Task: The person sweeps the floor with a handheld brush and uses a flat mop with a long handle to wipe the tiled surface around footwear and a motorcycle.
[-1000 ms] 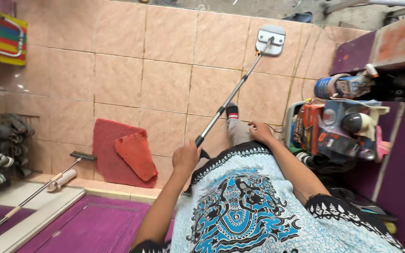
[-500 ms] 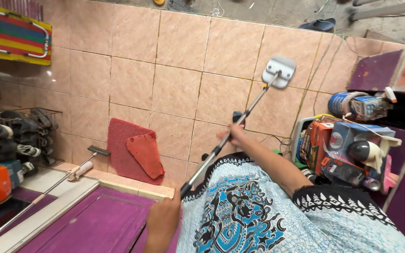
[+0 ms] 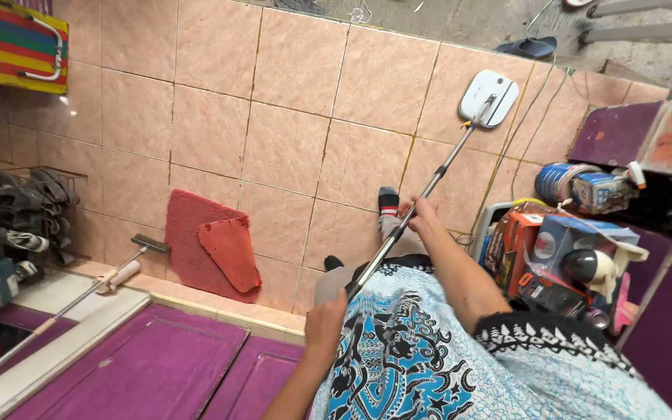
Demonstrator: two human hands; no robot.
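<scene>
From the head camera, looking straight down, the person grips a long metal mop handle (image 3: 421, 194) with both hands. The left hand (image 3: 327, 320) is clenched around the black lower end of the pole, close against the blue patterned shirt (image 3: 421, 358). The right hand (image 3: 420, 218) grasps the pole further up, fingers wrapped round it, just above the person's socked foot (image 3: 388, 201).

The pole runs up and to the right across the pink tiled floor (image 3: 289, 117) to the flat pale mop head (image 3: 489, 97), which lies on the tiles near the far edge, not far from a dark sandal (image 3: 530, 47) on the grey ground beyond.

To the left of the person, a red doormat (image 3: 196, 233) lies on the tiles with a smaller red mat (image 3: 231, 253) tilted on top of it. Just beside it a second long-handled tool with a dark head (image 3: 149, 244) rests across the step. Further left stands a shoe rack (image 3: 17, 214) full of shoes, and a striped folding chair (image 3: 9, 47) sits in the top corner.

On the right, a crate (image 3: 485, 222) is piled with boxes and tins, next to purple-painted surfaces (image 3: 608, 132).
</scene>
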